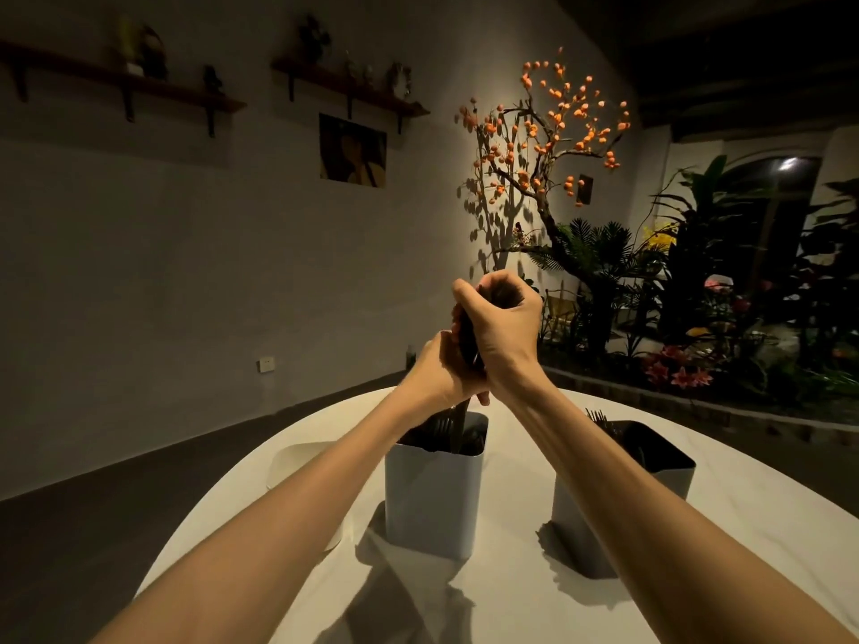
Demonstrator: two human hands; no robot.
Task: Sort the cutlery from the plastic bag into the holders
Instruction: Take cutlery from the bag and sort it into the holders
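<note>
Black cutlery (466, 339) bunched in both hands, above pale holder (433, 495) — fork-filled

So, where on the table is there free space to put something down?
Bare white tablecloth lies right of the right grey holder, and between it and the left grey holder. Above the left holder it is crowded: both hands grip dark cutlery.

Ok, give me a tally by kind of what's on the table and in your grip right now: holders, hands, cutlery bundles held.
White holders: 2, left holder and right holder, both with dark cutlery inside
Hands: 2, left hand and right hand
Dark cutlery bundle in grip above the left holder: 1
Total: 5
</note>
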